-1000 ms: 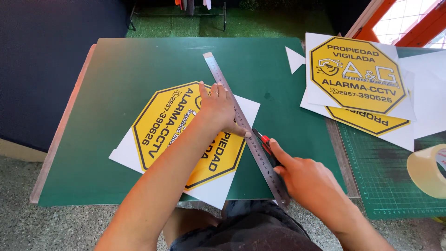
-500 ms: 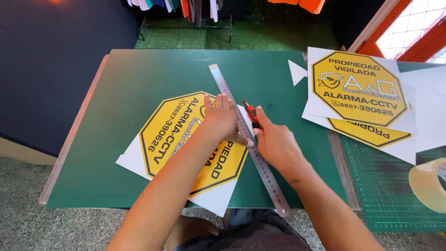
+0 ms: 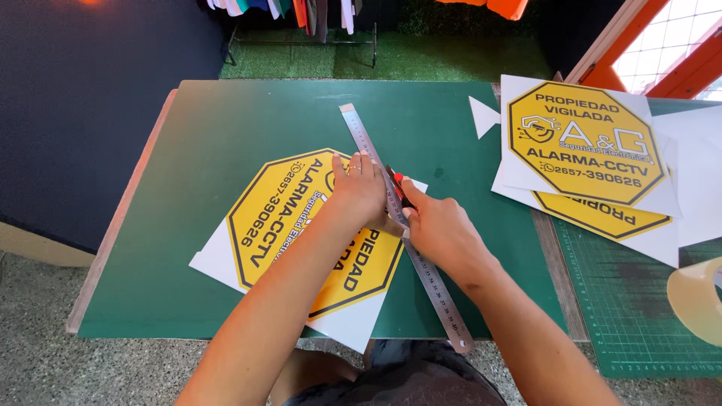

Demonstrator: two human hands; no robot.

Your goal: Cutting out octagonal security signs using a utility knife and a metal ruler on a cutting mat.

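Observation:
A yellow octagonal sign printed on a white sheet [image 3: 278, 225] lies on the green table [image 3: 226, 128]. A long steel ruler [image 3: 432, 289] runs diagonally along the sign's right edge. My left hand [image 3: 362, 188] presses flat on the ruler and the sheet. My right hand [image 3: 440, 229] grips a red and black utility knife [image 3: 398, 188], its tip against the ruler's right edge near the sheet's upper corner.
A stack of matching yellow signs on white sheets [image 3: 587, 146] lies at the right, with a white paper offcut [image 3: 481, 116] beside it. A gridded cutting mat [image 3: 639, 308] and a roll of tape [image 3: 696, 297] sit at the lower right. Clothes hang at the back.
My right hand has slid the knife up along the ruler, from its lower part to near the sheet's upper corner. My left hand stays pressed on the ruler.

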